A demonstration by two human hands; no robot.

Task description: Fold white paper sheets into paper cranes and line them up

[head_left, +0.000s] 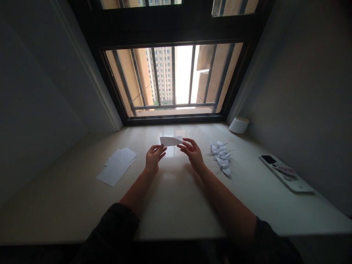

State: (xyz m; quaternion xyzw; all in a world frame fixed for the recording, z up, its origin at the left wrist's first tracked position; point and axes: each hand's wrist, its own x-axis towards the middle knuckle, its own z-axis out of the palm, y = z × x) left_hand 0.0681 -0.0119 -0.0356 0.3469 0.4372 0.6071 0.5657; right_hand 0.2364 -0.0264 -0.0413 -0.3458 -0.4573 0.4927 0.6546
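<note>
A folded piece of white paper [171, 141] is held up above the pale sill, between both hands. My left hand [154, 157] pinches its lower left corner between thumb and fingers. At the paper's right end, my right hand [194, 154] grips the edge with thumb and forefinger, the other fingers curled loosely. To the right of my right hand stand several folded paper cranes [222, 156] in a close cluster. Off to the left of my left hand lie loose sheets of white paper [117, 168], overlapping one another.
A phone [286, 174] in a light case, with a round grip on its back, lies at the right. Near the window's right corner sits a small white cylinder [239, 125]. A dark-framed, barred window [176, 120] closes off the back of the sill [167, 209].
</note>
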